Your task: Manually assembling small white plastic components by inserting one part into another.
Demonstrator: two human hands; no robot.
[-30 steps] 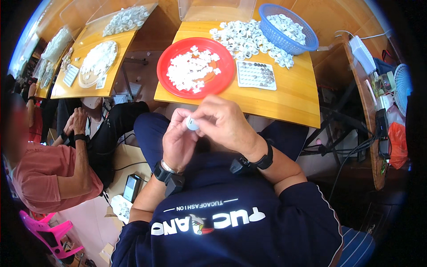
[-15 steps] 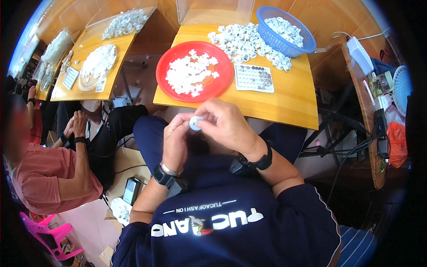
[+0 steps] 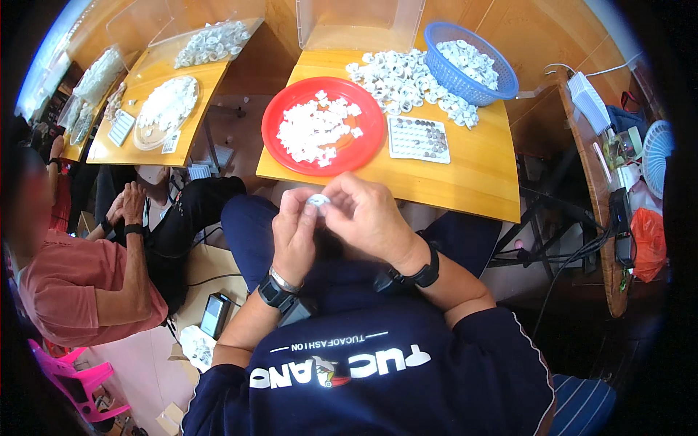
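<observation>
A small round white piece [image 3: 318, 200] is pinched between my two hands, over my lap and just off the table's front edge. My left hand [image 3: 294, 231] grips its left side with thumb and fingers. On its right side, the fingertips of my right hand [image 3: 368, 219] close on it; they partly cover it. Straight ahead lies a red round tray [image 3: 273, 138] with a heap of small white pieces [image 3: 318, 129]. Right of it is a white slotted tray [image 3: 396, 149] with rows of small dark round parts [image 3: 432, 138].
A pile of white round parts [image 3: 392, 76] and a blue basket [image 3: 502, 91] of more stand on the far side of my wooden table [image 3: 465, 185]. At left a co-worker in a pink shirt [image 3: 102, 301] sits by another table. A side shelf [image 3: 592, 189] with cables runs along my right.
The view has tilted slightly, so the table sits lower in the picture. Both hands still hold the white piece, which now appears turned flatter between the fingers.
</observation>
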